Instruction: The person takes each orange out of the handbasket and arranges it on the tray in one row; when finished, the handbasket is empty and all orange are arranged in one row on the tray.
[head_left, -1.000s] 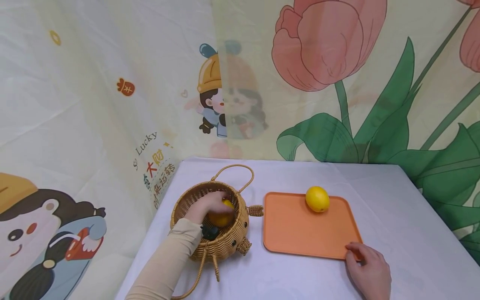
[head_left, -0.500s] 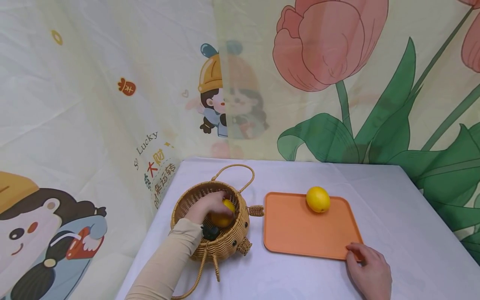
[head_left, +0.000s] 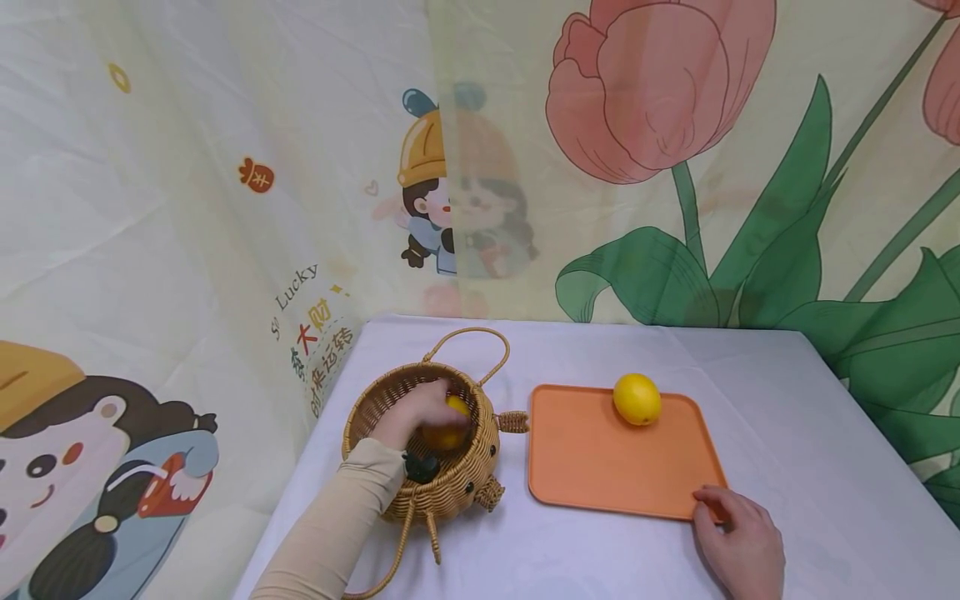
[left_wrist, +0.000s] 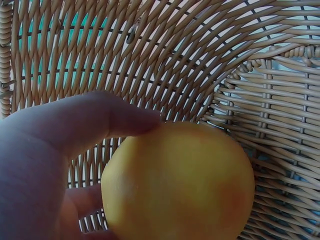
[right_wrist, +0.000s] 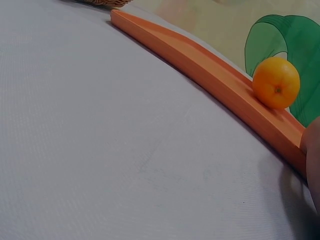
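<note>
Inside a wicker basket [head_left: 442, 498] with a pig-like face, my left hand [head_left: 416, 410] reaches down and grips a rounded yellow-orange fruit [head_left: 448, 433]. Up close in the left wrist view, the thumb lies against the upper side of the fruit [left_wrist: 180, 185], and fingertips show at its left; a faint reddish patch marks its skin. On the right, my right hand [head_left: 741, 537] pinches the near right corner of an orange tray [head_left: 600, 467] between thumb and forefinger. An orange [head_left: 637, 399] rests by the tray's far edge, its stem end visible on the orange [right_wrist: 278, 90] in the right wrist view.
Rope handles [head_left: 471, 333] loop out from the basket at the back and front. White cloth [head_left: 555, 558] covers the table, and printed curtains [head_left: 525, 208] hang behind it and along the left. A dark device [head_left: 422, 467] sits at my left wrist, near the basket's inner wall.
</note>
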